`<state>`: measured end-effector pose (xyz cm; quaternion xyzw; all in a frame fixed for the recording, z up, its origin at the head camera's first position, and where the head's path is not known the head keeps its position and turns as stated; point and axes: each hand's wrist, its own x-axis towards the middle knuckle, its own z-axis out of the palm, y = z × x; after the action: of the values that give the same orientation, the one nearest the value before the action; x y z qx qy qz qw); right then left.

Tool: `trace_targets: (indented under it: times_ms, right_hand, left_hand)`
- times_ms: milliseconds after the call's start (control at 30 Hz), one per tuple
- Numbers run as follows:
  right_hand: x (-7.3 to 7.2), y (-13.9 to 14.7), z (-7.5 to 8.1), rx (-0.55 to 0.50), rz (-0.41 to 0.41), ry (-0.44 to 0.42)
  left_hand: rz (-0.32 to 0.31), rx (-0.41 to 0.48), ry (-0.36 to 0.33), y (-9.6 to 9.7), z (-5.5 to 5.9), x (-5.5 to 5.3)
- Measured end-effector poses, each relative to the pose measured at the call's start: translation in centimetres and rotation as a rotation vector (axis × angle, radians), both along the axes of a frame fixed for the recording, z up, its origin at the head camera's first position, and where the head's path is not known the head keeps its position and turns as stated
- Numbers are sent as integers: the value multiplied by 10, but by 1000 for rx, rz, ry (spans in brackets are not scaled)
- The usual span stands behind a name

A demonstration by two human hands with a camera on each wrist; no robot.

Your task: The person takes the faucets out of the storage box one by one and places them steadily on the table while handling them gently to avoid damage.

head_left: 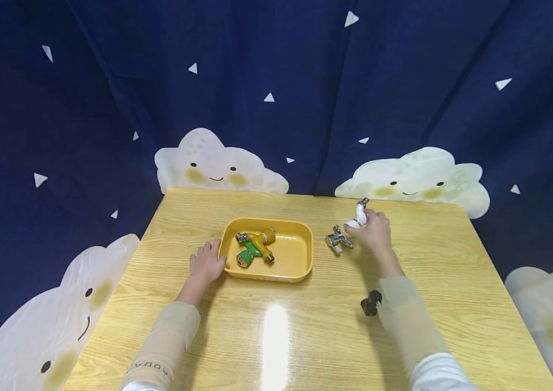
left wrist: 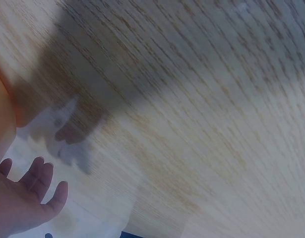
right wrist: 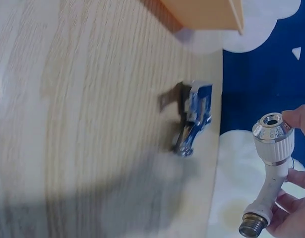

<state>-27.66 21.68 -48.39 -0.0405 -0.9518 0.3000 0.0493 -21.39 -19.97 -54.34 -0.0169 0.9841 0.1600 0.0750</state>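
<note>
My right hand (head_left: 376, 232) holds a white tap (right wrist: 274, 173) above the table's right side, thumb and fingers around it. The tap has a bent body, a ribbed collar with a chrome tip and a threaded metal end. Just left of this hand, a chrome tap (head_left: 339, 239) lies on the wood. My left hand (head_left: 206, 262) rests against the left end of a yellow tray (head_left: 301, 276), its fingers relaxed and apart in the left wrist view. Inside the tray, a yellow tap (head_left: 258, 240) lies across a green tap (head_left: 247, 255).
A black tap-like piece (head_left: 371, 302) lies beside the right forearm, partly covered by the sleeve. Behind the wooden table (head_left: 325, 331) hangs a dark blue curtain (head_left: 276, 49) with white clouds and triangles. The tray's walls stand above the tabletop.
</note>
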Motion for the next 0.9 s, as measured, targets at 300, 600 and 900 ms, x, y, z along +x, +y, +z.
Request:
trace_targets:
  times_ms: [300, 600, 900]
  right_hand:
    - [4, 24, -16, 14, -68, -16]
    - [10, 42, -33, 28, -104, -95]
    - [16, 51, -47, 29, -125, -185]
  left_hand:
    - [1, 1, -3, 0, 0, 1]
    - [9, 13, -8, 0, 2, 1]
    - [5, 12, -4, 0, 0, 0]
